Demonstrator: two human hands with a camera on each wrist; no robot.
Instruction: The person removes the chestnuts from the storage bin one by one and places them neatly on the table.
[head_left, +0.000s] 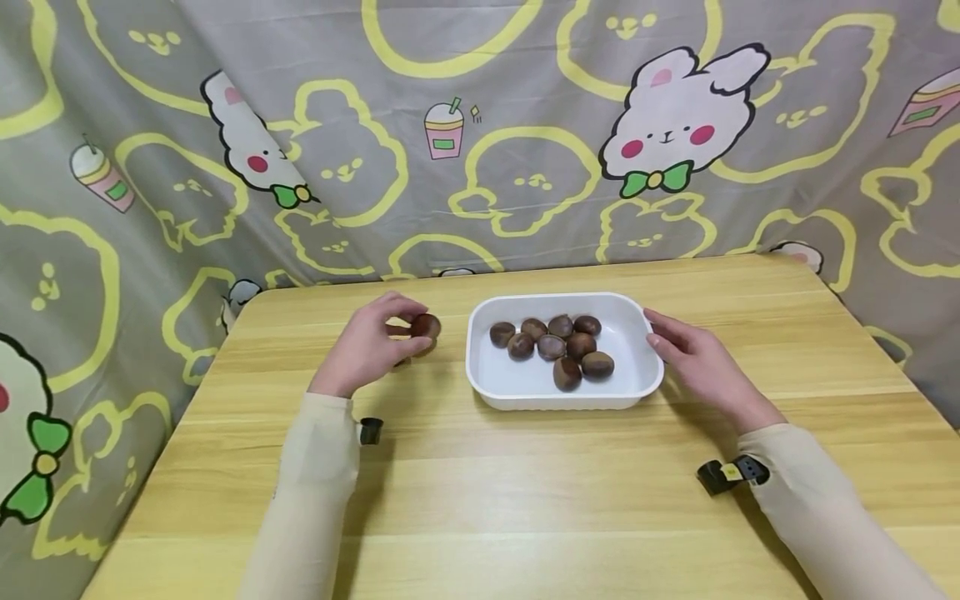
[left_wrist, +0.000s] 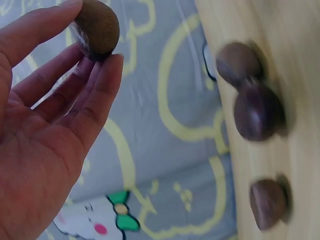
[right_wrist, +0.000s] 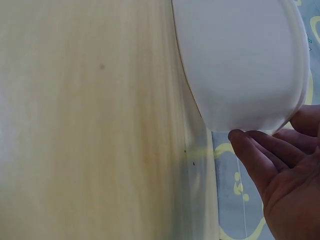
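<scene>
In the head view my left hand (head_left: 367, 344) pinches a brown chestnut (head_left: 426, 327) between thumb and fingertips, left of the white tray (head_left: 487, 387). The left wrist view shows the held chestnut (left_wrist: 98, 30) raised at the fingertips. Beyond it lie two touching chestnuts (left_wrist: 257, 111) and a separate chestnut (left_wrist: 268, 204) on the table; my hand mostly hides these in the head view. Several chestnuts (head_left: 551, 347) rest inside the tray. At the tray's right end, my right hand (head_left: 693, 358) touches the rim and outer wall with fairly straight fingers.
The wooden table (head_left: 525, 492) extends around the tray. A grey curtain (head_left: 517, 108) with cartoon figures hangs along the table's back edge. Both wrists wear a small dark device, such as the right wrist camera (head_left: 718, 477).
</scene>
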